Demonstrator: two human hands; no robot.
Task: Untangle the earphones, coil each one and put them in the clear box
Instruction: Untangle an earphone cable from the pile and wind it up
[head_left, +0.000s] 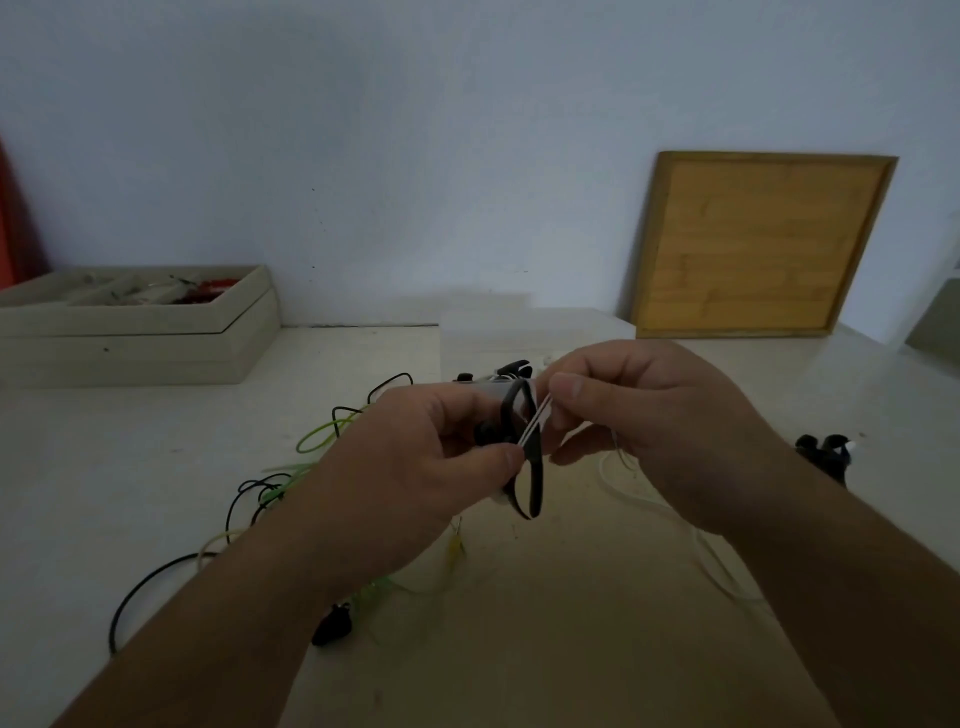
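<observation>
Both hands are raised over the pale table (156, 467). My left hand (410, 462) grips a small coiled bundle of earphone cable (498, 410), with a flat black strap loop (532, 483) hanging from it. My right hand (639, 410) pinches white strands at the bundle's right side. A white cable (670, 514) trails from the right hand down onto the table. A tangle of green and black earphone cables (291, 478) lies on the table under my left forearm. The clear box (535, 338) stands behind the hands, with coiled earphones inside it.
A beige compartment tray (140, 332) with small items sits at the back left. A wooden framed board (753, 244) leans on the wall at the back right. A black clump with a white tip (826, 452) lies right of my right hand. A black earbud (332, 623) lies near the front.
</observation>
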